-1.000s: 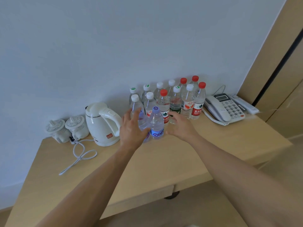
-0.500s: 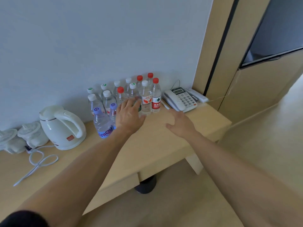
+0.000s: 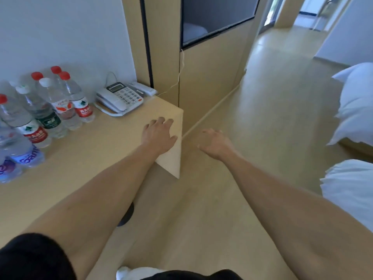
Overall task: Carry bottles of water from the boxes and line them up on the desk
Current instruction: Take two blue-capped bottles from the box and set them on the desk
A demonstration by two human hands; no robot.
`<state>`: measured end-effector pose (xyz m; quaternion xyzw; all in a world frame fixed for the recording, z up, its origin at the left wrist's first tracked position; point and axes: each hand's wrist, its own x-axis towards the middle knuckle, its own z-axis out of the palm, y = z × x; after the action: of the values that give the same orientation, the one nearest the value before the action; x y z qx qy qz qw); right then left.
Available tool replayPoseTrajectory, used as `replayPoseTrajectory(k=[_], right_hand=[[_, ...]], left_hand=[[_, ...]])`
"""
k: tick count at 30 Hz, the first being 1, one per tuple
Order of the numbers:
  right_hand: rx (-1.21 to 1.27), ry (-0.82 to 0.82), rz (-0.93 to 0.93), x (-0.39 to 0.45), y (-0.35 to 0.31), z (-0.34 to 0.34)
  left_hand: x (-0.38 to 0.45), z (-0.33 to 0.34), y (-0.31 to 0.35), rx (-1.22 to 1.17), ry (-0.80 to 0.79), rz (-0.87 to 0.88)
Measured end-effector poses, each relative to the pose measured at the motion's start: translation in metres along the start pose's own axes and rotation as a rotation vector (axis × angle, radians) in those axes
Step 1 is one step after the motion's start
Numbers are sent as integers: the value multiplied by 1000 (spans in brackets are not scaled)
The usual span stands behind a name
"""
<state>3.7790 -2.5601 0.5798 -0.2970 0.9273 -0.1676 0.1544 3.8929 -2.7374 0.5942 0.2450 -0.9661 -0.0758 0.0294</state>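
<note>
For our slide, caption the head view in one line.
Both empty hands, left hand and right hand, leave the water bottles lined up on the desk.

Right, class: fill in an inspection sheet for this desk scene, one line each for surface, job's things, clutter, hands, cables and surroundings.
Surface: light wooden desk, bare at its right end.
Job's things: clear plastic water bottles with red and white caps standing grouped at the left by the wall; blue-labelled bottles nearest the front edge.
Clutter: white corded desk telephone right of the bottles; a white remote behind it.
Hands: left hand open, over the desk's right corner; right hand open, off the desk, above the floor; both hold nothing.
Cables: thin white cord up the wooden panel.
Surroundings: white bedding at right; no boxes seen.
</note>
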Motion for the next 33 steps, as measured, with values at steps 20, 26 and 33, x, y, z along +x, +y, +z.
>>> replayPoseTrajectory(k=[20,26,33], right_hand=[[98,65,649,-28,263,-65],[114,48,729,52,295,-98],[104,49,792,123,335,-133]], left_hand=[[149,111,300,141,-360,592],[241,122,337,167,-413,646],[333,131,376,166,-475,664]])
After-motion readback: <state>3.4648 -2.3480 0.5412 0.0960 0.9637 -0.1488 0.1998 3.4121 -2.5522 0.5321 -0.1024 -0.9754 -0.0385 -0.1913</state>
